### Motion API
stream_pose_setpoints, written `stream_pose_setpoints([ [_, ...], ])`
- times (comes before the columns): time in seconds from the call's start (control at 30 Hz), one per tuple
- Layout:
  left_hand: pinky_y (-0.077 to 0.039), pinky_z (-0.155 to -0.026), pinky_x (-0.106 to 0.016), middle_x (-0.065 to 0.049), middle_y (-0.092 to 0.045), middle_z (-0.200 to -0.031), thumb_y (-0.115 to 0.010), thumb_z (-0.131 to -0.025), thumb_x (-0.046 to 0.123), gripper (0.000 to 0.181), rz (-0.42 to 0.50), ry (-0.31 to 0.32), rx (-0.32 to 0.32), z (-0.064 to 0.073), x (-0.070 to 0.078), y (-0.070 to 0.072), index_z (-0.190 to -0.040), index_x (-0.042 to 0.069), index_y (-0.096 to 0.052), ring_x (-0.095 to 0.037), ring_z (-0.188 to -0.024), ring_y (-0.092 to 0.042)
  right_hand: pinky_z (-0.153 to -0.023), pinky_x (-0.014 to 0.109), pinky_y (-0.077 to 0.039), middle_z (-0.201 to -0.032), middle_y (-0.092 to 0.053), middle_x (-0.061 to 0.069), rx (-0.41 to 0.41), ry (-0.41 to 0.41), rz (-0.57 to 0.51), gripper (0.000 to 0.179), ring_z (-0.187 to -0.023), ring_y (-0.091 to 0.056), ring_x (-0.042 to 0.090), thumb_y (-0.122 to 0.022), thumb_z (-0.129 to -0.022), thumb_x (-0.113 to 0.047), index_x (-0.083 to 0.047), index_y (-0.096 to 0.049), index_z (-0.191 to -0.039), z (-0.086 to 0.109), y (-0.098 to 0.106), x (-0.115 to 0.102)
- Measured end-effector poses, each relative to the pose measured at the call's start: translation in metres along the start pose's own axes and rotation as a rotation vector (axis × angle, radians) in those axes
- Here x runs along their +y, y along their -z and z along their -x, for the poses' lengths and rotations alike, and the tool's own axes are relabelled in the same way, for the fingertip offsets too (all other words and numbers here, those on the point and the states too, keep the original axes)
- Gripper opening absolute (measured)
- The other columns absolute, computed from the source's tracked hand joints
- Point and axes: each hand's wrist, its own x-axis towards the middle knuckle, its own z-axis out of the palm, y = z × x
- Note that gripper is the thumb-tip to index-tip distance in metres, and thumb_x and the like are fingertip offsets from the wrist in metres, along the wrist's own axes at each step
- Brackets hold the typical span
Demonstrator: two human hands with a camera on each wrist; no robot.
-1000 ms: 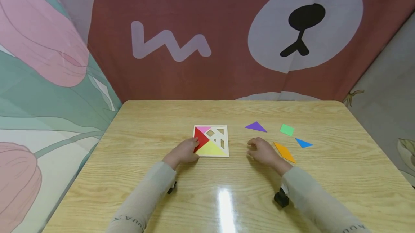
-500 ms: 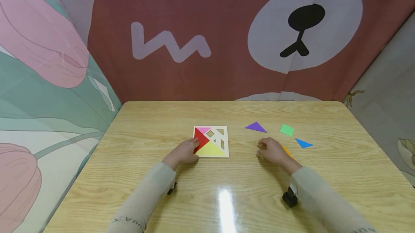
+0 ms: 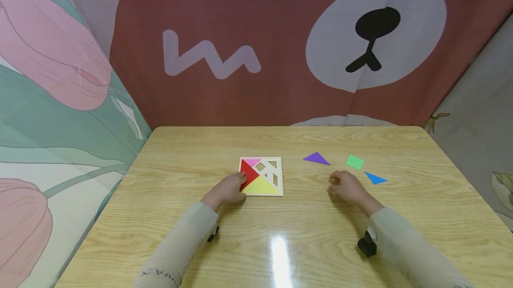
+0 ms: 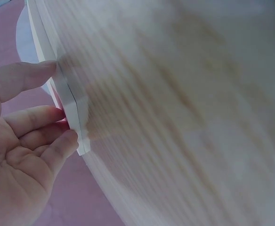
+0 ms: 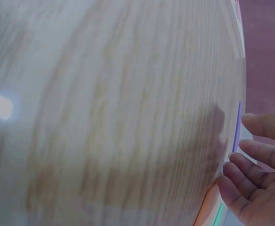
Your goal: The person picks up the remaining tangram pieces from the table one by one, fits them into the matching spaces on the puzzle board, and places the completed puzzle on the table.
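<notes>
My left hand [image 3: 227,188] holds a square white tangram board [image 3: 279,180] by its left edge, its fingertips over the red triangle [image 3: 249,173]. A pink triangle [image 3: 251,162] and a yellow triangle [image 3: 261,186] also lie in the board. Cut-out openings show on its right side. Over the table to the right, my right hand [image 3: 348,186] has loosely bent fingers with nothing between them. It covers an orange parallelogram [image 5: 206,206] in the head view; the right wrist view shows that piece beside the fingers. A purple triangle [image 3: 317,158] lies beyond this hand.
A green square piece [image 3: 355,162] and a blue triangle [image 3: 376,178] lie on the wooden table [image 3: 192,145] right of the purple one. A brown printed cloth [image 3: 280,96] hangs behind the table's far edge.
My right hand has moved to the right, away from the board, and now hides the orange parallelogram in the head view. The left hand and the board have stayed in place.
</notes>
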Motion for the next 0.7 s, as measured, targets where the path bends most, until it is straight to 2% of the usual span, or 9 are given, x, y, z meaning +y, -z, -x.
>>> stream_pose_setpoints([
  [0.4,-0.028,-0.098,-0.035,-0.018,-0.042,-0.126,-0.061,-0.076,0.017,0.053,-0.024,-0.026,0.021,-0.001,-0.001,0.0,-0.121,-0.007,-0.046,-0.03,-0.119,-0.034,-0.07,0.043,-0.045,-0.083,-0.055,0.019,0.036,0.01,0.034,0.031,-0.079,-0.053,0.033,-0.062,-0.074,-0.007,0.013,-0.055,-0.096,0.002,0.007,0.015],
  [0.57,-0.028,-0.098,-0.036,-0.018,-0.042,-0.127,-0.061,-0.076,0.017,0.054,-0.011,-0.02,0.017,-0.001,-0.001,-0.001,-0.121,-0.007,-0.045,-0.031,-0.119,-0.034,-0.069,0.044,-0.044,-0.081,-0.056,0.019,0.059,0.026,0.057,0.026,-0.078,-0.052,0.033,-0.063,-0.072,-0.002,0.013,-0.055,-0.092,0.006,0.01,0.017],
  [0.7,-0.027,-0.098,-0.036,-0.017,-0.041,-0.127,-0.061,-0.076,0.017,0.054,-0.003,-0.008,0.01,0.0,-0.001,0.0,-0.122,-0.006,-0.045,-0.03,-0.119,-0.033,-0.068,0.044,-0.045,-0.082,-0.055,0.02,0.048,0.014,0.076,0.026,-0.078,-0.052,0.034,-0.06,-0.071,0.002,0.014,-0.055,-0.094,0.007,0.013,0.019],
])
